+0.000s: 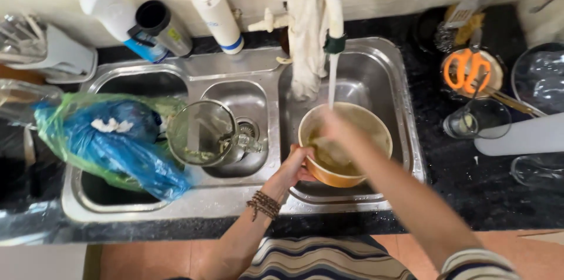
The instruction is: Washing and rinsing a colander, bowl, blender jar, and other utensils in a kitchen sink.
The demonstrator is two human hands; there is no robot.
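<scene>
Head view, one frame. I log a round orange bowl with a cream inside (pixel 329 177) sitting over the right basin of the steel double sink (pixel 385 89), at about 5 o'clock from the frame centre. Left hand (pixel 292 167) grips the bowl's rim at its 9 o'clock edge, fingers curled closed around it; beaded bracelet (pixel 263 204) on that wrist. Right hand (pixel 332 133) is inside the bowl, blurred, against the inner wall; I cannot tell whether it is closed on anything. A thin stream of water (pixel 332 80) drops from the cloth-wrapped white tap (pixel 333 4) at the bowl's 12 o'clock and lands in it. Yellowish liquid sits in the bowl's bottom.

At 9 o'clock from the bowl: clear glass jug (pixel 202 133) in the small middle basin; beyond it, blue and green plastic bags (pixel 111 139) over the left basin. At 2 o'clock, orange-handled scissors (pixel 467 68) on the dark counter.
</scene>
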